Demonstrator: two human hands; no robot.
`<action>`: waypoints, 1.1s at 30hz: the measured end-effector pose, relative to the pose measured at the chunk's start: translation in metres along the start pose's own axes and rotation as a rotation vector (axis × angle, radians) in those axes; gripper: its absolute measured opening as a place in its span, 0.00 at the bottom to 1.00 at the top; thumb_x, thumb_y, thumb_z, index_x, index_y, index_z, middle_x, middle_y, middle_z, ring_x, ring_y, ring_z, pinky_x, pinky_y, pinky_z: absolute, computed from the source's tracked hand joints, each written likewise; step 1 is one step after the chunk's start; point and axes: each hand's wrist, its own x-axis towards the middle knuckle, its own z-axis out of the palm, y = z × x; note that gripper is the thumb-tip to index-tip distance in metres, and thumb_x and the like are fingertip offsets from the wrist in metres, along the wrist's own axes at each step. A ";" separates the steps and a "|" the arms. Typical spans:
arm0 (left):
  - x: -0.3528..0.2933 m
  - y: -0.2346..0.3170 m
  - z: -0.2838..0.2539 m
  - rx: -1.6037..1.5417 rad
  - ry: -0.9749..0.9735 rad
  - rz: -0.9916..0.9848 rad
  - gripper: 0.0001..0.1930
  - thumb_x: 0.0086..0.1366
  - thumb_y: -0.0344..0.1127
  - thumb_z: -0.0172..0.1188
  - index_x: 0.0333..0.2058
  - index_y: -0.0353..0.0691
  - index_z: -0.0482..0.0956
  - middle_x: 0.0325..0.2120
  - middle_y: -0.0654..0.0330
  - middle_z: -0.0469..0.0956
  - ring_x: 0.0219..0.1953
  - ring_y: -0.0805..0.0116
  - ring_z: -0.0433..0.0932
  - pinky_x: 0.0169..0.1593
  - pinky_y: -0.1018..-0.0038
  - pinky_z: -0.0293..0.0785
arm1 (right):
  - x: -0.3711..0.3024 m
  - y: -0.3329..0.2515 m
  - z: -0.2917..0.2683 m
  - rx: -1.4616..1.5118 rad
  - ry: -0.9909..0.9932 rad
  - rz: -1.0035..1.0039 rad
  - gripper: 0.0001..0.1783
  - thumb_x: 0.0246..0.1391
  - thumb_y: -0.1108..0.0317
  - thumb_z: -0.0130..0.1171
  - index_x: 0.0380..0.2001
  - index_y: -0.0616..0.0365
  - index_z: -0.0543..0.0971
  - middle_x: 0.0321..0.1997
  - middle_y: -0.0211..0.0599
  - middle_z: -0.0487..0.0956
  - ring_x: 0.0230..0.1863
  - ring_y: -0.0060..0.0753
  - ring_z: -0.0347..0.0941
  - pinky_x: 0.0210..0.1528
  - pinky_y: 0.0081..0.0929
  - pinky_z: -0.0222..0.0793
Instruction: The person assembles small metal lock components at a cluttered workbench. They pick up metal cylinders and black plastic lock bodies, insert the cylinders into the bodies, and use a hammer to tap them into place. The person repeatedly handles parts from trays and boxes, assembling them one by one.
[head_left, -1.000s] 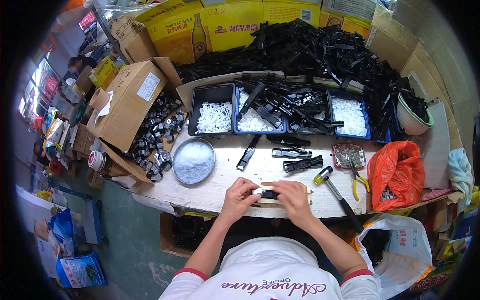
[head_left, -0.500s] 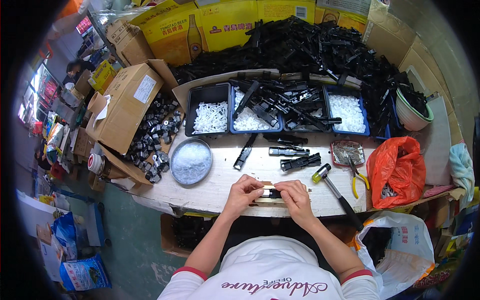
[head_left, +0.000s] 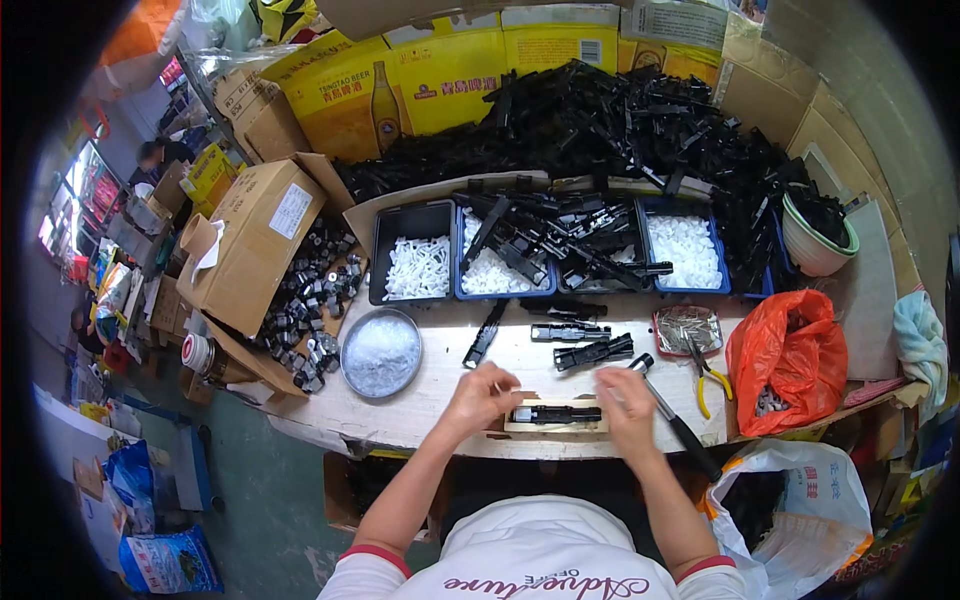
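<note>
Black part (head_left: 557, 414) is lying in a pale holder (head_left: 553, 427) near the front edge of the tabletop (head_left: 440, 420), bare surface stretching leftward to the round dish (head_left: 381, 353). The left hand (head_left: 482, 402) is hovering just beside it, thumb and finger apart; the right hand (head_left: 630, 408) is partly hiding the hammer (head_left: 690, 440), its fingers' grip impossible to tell.

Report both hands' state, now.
Left hand: open, fingers loosely bent, nothing visibly held.
Right hand: blurred, by the hammer; open or closed cannot be told.
</note>
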 end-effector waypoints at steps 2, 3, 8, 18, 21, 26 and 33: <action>0.031 0.006 -0.011 0.153 0.079 0.085 0.06 0.49 0.27 0.63 0.28 0.34 0.79 0.21 0.62 0.71 0.22 0.76 0.71 0.27 0.78 0.69 | 0.016 0.020 -0.029 -0.199 0.029 0.070 0.06 0.46 0.74 0.56 0.30 0.60 0.78 0.32 0.39 0.75 0.36 0.39 0.69 0.41 0.33 0.62; 0.053 0.005 -0.015 0.294 0.196 0.212 0.06 0.50 0.29 0.62 0.28 0.34 0.79 0.21 0.59 0.73 0.23 0.70 0.73 0.29 0.75 0.70 | 0.023 0.034 -0.044 -0.315 0.060 0.038 0.06 0.46 0.73 0.56 0.30 0.59 0.78 0.30 0.39 0.75 0.35 0.40 0.69 0.40 0.35 0.62; 0.122 0.026 -0.023 0.732 0.416 0.201 0.08 0.51 0.33 0.60 0.27 0.33 0.79 0.24 0.47 0.75 0.30 0.49 0.76 0.34 0.58 0.72 | 0.049 0.074 -0.086 -0.797 0.019 0.003 0.04 0.44 0.73 0.56 0.27 0.57 0.78 0.27 0.36 0.74 0.34 0.42 0.68 0.36 0.37 0.59; 0.167 0.025 -0.029 0.853 0.224 0.103 0.07 0.47 0.29 0.56 0.25 0.32 0.79 0.27 0.41 0.76 0.33 0.44 0.77 0.38 0.57 0.74 | 0.078 0.096 -0.084 -1.003 -0.213 0.117 0.08 0.40 0.69 0.59 0.28 0.57 0.78 0.31 0.40 0.75 0.38 0.43 0.70 0.40 0.42 0.61; 0.166 0.023 -0.030 0.779 0.282 0.093 0.07 0.41 0.30 0.59 0.21 0.32 0.78 0.22 0.42 0.76 0.29 0.46 0.77 0.36 0.61 0.73 | 0.072 0.094 -0.095 -0.852 -0.096 0.063 0.08 0.42 0.70 0.59 0.30 0.57 0.78 0.31 0.41 0.74 0.37 0.45 0.70 0.40 0.41 0.61; 0.159 0.023 -0.036 0.661 0.280 0.187 0.08 0.40 0.29 0.63 0.20 0.32 0.76 0.18 0.47 0.75 0.23 0.53 0.76 0.30 0.65 0.71 | 0.047 0.075 -0.115 -0.770 0.029 0.172 0.10 0.41 0.71 0.60 0.30 0.60 0.75 0.32 0.46 0.72 0.36 0.48 0.69 0.40 0.41 0.63; 0.160 0.018 -0.038 0.219 0.307 0.126 0.03 0.50 0.25 0.62 0.25 0.33 0.78 0.16 0.62 0.74 0.18 0.78 0.72 0.19 0.81 0.66 | 0.033 0.076 -0.119 -0.893 -0.013 0.253 0.10 0.42 0.72 0.59 0.31 0.62 0.75 0.30 0.46 0.71 0.37 0.48 0.68 0.40 0.41 0.63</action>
